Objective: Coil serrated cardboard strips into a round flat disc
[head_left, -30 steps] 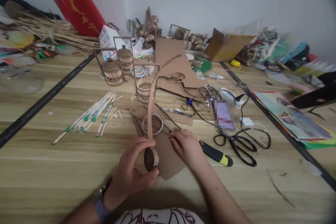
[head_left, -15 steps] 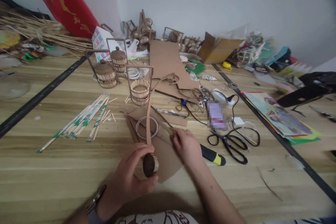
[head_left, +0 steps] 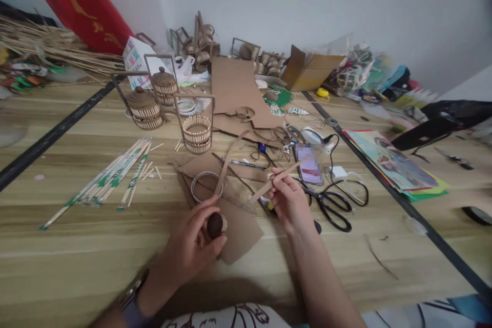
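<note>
Between the thumb and fingers of my left hand (head_left: 196,241) is a small, tightly wound cardboard coil (head_left: 215,225), dark on its face. A loose brown strip (head_left: 226,164) rises from beside those fingers and bends back across the table. My right hand (head_left: 288,200) pinches a pale cardboard strip (head_left: 263,189) that slants up to the right. Beneath both hands lies a cut cardboard sheet (head_left: 242,236), with a pale ring (head_left: 192,184) on it. A utility knife (head_left: 317,226) is mostly hidden under my right hand. Black-handled scissors (head_left: 338,210) lie right of that hand.
Bundled wooden sticks (head_left: 115,174) lie at left. Behind them stand small lidded buckets (head_left: 144,110) and a lidless bucket (head_left: 197,133). A phone (head_left: 308,164), a pen (head_left: 246,164) and cables are near my right hand. Farther back are cardboard (head_left: 232,79) and an open box (head_left: 311,69).
My right hand has lifted off the cardboard by the knife and now holds up a pale strip. My left hand keeps the coil, which has turned slightly. The view has shifted a little to the right.
</note>
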`<state>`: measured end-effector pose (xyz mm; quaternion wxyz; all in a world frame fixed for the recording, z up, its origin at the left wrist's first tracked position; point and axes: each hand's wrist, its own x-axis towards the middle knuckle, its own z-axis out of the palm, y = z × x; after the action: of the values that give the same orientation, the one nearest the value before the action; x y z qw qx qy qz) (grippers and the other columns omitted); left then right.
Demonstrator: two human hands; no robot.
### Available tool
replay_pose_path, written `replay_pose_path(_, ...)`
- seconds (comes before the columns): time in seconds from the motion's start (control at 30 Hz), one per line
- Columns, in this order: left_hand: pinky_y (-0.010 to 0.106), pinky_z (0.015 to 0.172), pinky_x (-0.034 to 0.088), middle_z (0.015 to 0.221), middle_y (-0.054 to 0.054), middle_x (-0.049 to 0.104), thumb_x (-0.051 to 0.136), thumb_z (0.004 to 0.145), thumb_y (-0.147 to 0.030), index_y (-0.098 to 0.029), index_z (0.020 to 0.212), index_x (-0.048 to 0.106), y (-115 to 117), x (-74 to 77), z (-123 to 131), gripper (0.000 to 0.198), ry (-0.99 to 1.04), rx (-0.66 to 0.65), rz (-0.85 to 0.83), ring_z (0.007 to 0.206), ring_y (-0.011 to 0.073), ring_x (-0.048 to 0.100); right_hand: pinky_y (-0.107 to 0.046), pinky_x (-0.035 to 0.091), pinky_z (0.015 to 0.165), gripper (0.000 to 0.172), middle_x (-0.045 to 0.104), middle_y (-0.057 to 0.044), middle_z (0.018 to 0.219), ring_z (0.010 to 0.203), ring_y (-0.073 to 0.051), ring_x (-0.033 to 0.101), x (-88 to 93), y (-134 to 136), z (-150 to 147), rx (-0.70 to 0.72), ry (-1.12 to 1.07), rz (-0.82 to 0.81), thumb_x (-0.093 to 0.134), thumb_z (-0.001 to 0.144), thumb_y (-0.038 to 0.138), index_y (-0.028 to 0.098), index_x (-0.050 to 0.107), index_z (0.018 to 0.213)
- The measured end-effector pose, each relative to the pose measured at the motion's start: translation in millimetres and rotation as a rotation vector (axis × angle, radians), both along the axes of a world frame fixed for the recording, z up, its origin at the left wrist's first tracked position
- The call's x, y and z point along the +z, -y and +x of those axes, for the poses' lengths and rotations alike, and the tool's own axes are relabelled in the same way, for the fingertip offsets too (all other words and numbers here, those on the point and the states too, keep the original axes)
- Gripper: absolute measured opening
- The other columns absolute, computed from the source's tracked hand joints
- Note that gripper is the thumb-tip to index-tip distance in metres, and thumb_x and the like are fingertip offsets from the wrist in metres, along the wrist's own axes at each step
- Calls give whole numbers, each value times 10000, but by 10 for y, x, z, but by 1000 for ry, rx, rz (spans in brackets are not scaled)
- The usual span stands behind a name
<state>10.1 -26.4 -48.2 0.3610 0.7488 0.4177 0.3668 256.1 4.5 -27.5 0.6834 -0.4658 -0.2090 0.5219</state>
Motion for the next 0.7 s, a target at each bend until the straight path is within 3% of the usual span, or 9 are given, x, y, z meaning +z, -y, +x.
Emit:
replay_pose_path(0.17, 300, 750, 574, 1086, 103, 684, 611, 826, -273, -182, 1172, 642, -6, -31, 13, 359, 135, 21, -251, 884, 202, 660, -158, 468, 514, 286, 608, 38, 728, 556, -61, 503, 16, 81, -117, 62, 14, 87, 873, 600, 259, 204, 678, 802)
replay_pose_path(0.27, 302, 696, 563, 1026, 88, 671, 570, 865, -294, -179, 1240, 614, 2, -67, 15, 395, 270, -65, -384, 789, 182, 638, -162, 461, 500, 273, 625, 31, 765, 537, -61, 493, -9, 152, -244, 190, 29, 135, 838, 662, 283, 209, 593, 756)
replay_pose_path(0.43, 313, 660, 528, 969, 77, 647, 448, 965, -393, -191, 1242, 618, 25, -59, -1, 383, 316, -137, -375, 737, 185, 607, -166, 438, 434, 393, 718, 9, 836, 497, -76, 497, -13, 255, -378, 305, 25, 145, 864, 672, 330, 239, 516, 830)
replay_pose_path(0.53, 325, 696, 518, 911, 61, 632, 398, 985, -398, -192, 1243, 610, 37, -33, -1, 392, 272, -131, -367, 745, 191, 591, -209, 506, 466, 485, 740, 3, 818, 493, -100, 551, 25, 292, -387, 364, 56, 160, 899, 645, 356, 255, 493, 890)
replay_pose_path(0.7, 293, 634, 475, 779, 16, 580, 377, 990, -487, -197, 1199, 602, 45, -43, 13, 422, 285, -142, -499, 684, 176, 541, -216, 546, 540, 530, 743, 26, 818, 572, -119, 654, 6, 342, -436, 440, 59, 254, 894, 683, 294, 278, 438, 952)
